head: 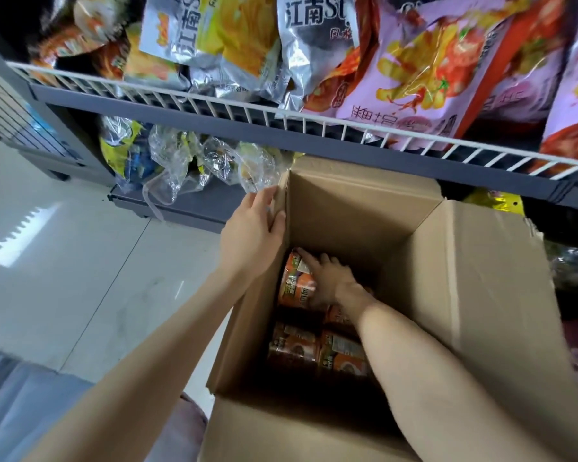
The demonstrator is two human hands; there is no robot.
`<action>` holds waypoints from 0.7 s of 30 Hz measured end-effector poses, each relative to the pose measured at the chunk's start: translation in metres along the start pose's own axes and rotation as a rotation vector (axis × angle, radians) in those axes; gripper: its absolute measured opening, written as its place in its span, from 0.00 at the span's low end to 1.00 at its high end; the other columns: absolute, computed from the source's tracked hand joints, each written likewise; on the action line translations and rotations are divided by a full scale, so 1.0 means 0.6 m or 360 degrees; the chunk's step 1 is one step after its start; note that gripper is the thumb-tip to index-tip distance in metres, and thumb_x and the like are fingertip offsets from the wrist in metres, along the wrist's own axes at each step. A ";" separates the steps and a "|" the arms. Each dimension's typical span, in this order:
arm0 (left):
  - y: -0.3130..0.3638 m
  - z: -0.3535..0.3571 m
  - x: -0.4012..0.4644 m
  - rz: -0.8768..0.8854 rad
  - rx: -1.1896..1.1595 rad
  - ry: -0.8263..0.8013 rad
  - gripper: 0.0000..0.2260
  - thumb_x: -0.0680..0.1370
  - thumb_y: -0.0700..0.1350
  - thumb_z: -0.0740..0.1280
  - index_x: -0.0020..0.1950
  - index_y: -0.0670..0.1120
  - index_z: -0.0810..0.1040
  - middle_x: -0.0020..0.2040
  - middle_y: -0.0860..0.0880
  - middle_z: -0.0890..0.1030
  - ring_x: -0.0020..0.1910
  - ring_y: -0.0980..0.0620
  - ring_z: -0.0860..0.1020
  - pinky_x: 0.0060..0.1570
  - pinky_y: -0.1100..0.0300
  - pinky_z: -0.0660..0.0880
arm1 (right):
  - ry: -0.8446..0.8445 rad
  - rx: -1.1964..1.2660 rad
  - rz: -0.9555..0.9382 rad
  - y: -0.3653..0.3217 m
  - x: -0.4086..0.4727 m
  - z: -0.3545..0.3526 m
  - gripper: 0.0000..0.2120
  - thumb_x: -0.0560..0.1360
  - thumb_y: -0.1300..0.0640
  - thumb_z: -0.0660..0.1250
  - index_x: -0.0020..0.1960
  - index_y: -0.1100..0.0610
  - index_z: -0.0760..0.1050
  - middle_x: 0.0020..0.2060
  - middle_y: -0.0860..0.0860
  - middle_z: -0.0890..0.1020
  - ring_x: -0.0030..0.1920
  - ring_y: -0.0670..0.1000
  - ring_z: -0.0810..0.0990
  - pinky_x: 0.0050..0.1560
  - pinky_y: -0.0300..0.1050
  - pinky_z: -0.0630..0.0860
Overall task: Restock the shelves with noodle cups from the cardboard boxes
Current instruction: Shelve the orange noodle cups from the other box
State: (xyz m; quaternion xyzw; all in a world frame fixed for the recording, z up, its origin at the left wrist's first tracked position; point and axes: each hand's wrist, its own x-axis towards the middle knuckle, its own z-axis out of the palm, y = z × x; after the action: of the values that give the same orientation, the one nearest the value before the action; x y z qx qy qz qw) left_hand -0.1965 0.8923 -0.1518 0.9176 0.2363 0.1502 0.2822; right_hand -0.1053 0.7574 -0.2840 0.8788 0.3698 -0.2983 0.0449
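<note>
Glossy floor tiles (64, 261) — left hand (251, 235) clasps the cardboard box (464, 295) flap, right hand (327, 281) fingers wrapping a noodle cup (296, 285).

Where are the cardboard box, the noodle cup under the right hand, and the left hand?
cardboard box (481, 295): head view, inner right wall.
noodle cup (296, 285): head view, orange side.
left hand (252, 228): head view, back of the hand.

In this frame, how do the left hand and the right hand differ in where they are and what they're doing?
The left hand is up at the cardboard box rim, its grip on the left flap edge; the right hand reaches deep inside. The left hand touches only cardboard; the right hand rests on an orange noodle cup, fingers spread over it. Both are bare and busy with the same box.
</note>
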 end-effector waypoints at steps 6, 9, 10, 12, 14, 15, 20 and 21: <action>-0.003 -0.005 0.000 -0.0132 -0.0117 -0.0051 0.17 0.80 0.50 0.61 0.69 0.52 0.70 0.63 0.49 0.75 0.55 0.44 0.77 0.53 0.49 0.75 | 0.0429 -0.0125 0.0145 -0.044 -0.143 -0.154 0.54 0.66 0.48 0.76 0.78 0.53 0.43 0.68 0.60 0.66 0.67 0.62 0.67 0.68 0.60 0.65; 0.005 -0.019 -0.006 -0.0220 -0.0276 -0.0010 0.15 0.81 0.52 0.59 0.65 0.51 0.74 0.60 0.49 0.77 0.55 0.48 0.78 0.54 0.53 0.73 | 0.0679 0.0176 0.0143 -0.037 -0.246 -0.219 0.54 0.61 0.42 0.77 0.76 0.52 0.49 0.65 0.55 0.69 0.64 0.58 0.70 0.62 0.52 0.69; 0.010 -0.029 -0.010 -0.0219 -0.0327 0.0040 0.14 0.81 0.53 0.58 0.64 0.52 0.74 0.58 0.50 0.78 0.55 0.51 0.78 0.52 0.56 0.72 | 0.0759 0.0352 0.0140 -0.033 -0.280 -0.239 0.53 0.60 0.41 0.78 0.75 0.50 0.51 0.64 0.53 0.70 0.63 0.56 0.71 0.59 0.50 0.70; 0.023 -0.058 -0.021 -0.0161 -0.0577 0.0159 0.15 0.81 0.56 0.56 0.63 0.53 0.75 0.55 0.56 0.78 0.56 0.57 0.76 0.51 0.60 0.70 | 0.0898 0.0802 0.0057 -0.028 -0.334 -0.271 0.48 0.60 0.45 0.80 0.72 0.47 0.56 0.60 0.46 0.72 0.60 0.47 0.73 0.55 0.42 0.71; 0.051 -0.099 -0.027 -0.0113 -0.1135 0.0225 0.16 0.79 0.58 0.57 0.62 0.54 0.74 0.55 0.57 0.79 0.57 0.57 0.77 0.55 0.62 0.71 | 0.1014 0.1225 -0.0119 -0.028 -0.368 -0.302 0.42 0.59 0.48 0.81 0.65 0.44 0.60 0.52 0.35 0.73 0.51 0.34 0.75 0.50 0.31 0.70; 0.068 -0.123 -0.029 -0.0090 -0.1379 0.0200 0.18 0.78 0.59 0.58 0.63 0.53 0.73 0.55 0.56 0.80 0.57 0.58 0.77 0.56 0.61 0.72 | 0.1060 0.1400 -0.0199 -0.032 -0.380 -0.317 0.42 0.57 0.47 0.81 0.63 0.42 0.60 0.51 0.33 0.73 0.49 0.32 0.76 0.51 0.31 0.71; 0.146 -0.237 -0.017 0.0304 -0.1768 -0.0158 0.33 0.71 0.55 0.69 0.73 0.49 0.61 0.57 0.52 0.80 0.56 0.54 0.80 0.51 0.62 0.76 | 0.1118 0.2062 -0.0772 -0.083 -0.384 -0.415 0.39 0.56 0.50 0.82 0.59 0.41 0.63 0.54 0.43 0.77 0.52 0.40 0.80 0.52 0.40 0.78; 0.156 -0.260 -0.009 0.0409 -0.1754 -0.0139 0.37 0.68 0.54 0.71 0.73 0.49 0.59 0.59 0.52 0.80 0.58 0.54 0.79 0.52 0.62 0.76 | 0.1110 0.2109 -0.0875 -0.096 -0.379 -0.441 0.38 0.56 0.48 0.81 0.59 0.41 0.64 0.55 0.45 0.78 0.55 0.44 0.80 0.56 0.45 0.77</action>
State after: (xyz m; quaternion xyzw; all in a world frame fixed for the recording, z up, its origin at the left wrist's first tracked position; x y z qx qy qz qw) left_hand -0.2322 0.8909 0.0270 0.6614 -0.0025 0.2463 0.7085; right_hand -0.1390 0.7370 0.0675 0.6427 0.3117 -0.1643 -0.6802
